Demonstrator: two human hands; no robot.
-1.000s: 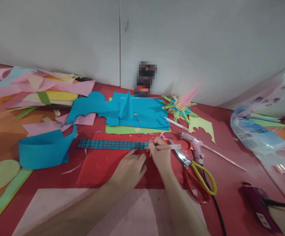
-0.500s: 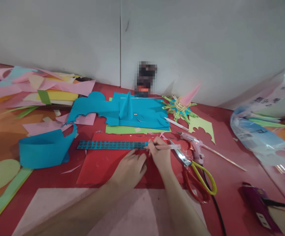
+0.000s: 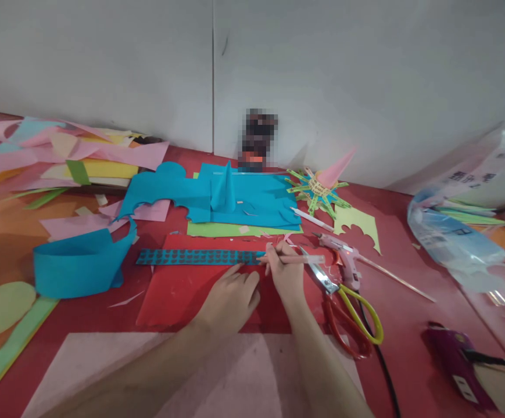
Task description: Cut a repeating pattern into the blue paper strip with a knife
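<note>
A long blue paper strip (image 3: 191,256) covered in rows of dark drawn marks lies across a red mat (image 3: 169,299). My right hand (image 3: 289,276) is closed round a pale pen (image 3: 312,259), its tip at the strip's right end. My left hand (image 3: 229,295) rests palm down on the mat, index finger stretched to the strip's lower edge; it grips nothing. Just right of the pen lie scissors (image 3: 327,283) with one red and one yellow handle. A pink glue gun (image 3: 343,252) with a glue stick in it is beyond them.
Blue cut paper (image 3: 256,197) lies behind the strip, and a curled blue paper band (image 3: 73,261) stands at left. A pink paper cone (image 3: 337,170) is at the back. Paper scraps (image 3: 117,154) pile up back left. A plastic bag (image 3: 457,238) and purple power socket (image 3: 457,360) are at right.
My right hand and the pen have shifted slightly to the right along the strip. My left hand stays in place.
</note>
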